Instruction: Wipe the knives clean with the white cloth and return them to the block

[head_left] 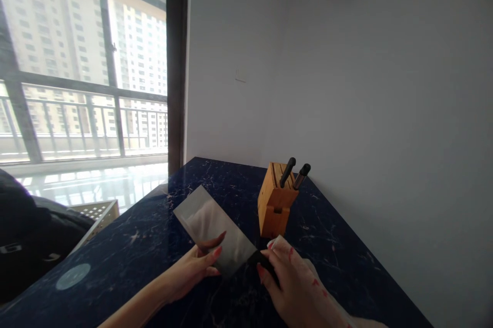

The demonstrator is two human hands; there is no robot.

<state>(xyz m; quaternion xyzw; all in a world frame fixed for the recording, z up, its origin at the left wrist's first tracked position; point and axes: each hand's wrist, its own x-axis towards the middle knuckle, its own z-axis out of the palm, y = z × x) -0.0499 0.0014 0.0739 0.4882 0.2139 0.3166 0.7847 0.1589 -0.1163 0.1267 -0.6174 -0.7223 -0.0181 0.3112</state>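
Note:
A broad steel cleaver [210, 225] is held flat over the dark marble counter [146, 246], blade pointing away to the left. My right hand [292, 282] is closed round its black handle [265, 264] at the near end. My left hand [194, 269] pinches the near edge of the blade between thumb and fingers. Just beyond the handle stands a wooden knife block [275, 205] with two black-handled knives [295, 173] in its slots.
A plain white wall [346, 87] runs along the counter's right side. A large window [84, 71] with a railing fills the left. A dark bag or chair [26, 235] and a perforated tray [98, 212] sit left of the counter.

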